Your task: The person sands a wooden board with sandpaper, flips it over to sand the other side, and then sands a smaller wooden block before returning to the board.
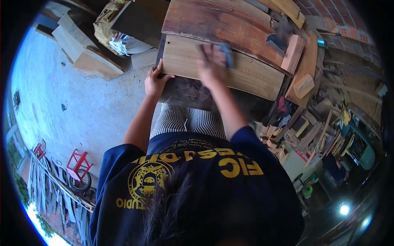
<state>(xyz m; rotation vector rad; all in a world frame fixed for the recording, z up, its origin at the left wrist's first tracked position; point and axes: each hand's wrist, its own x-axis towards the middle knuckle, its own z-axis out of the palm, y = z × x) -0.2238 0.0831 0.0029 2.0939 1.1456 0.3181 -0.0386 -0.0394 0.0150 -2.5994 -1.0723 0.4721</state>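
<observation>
A pale wooden board (254,78) lies lengthwise on a dark worktable (184,91), against a reddish-brown plank (213,28). At the board's left end, my left hand (155,80) rests on its near corner, thumb and fingers spread apart at the edge. Over the middle of the board is my right hand (212,65), smeared by motion. A grey-blue sheet or pad (226,55) shows at its fingers, pressed between the hand and the board. Its exact shape is blurred. A small dark hole marks the board's far left corner.
Wood blocks (294,53) and a dark curved metal piece (276,44) sit at the table's right end. Scrap wood (312,131) is heaped on the right. Cut boards (96,63) lie on the floor at left, and a red stool (78,164) stands lower left.
</observation>
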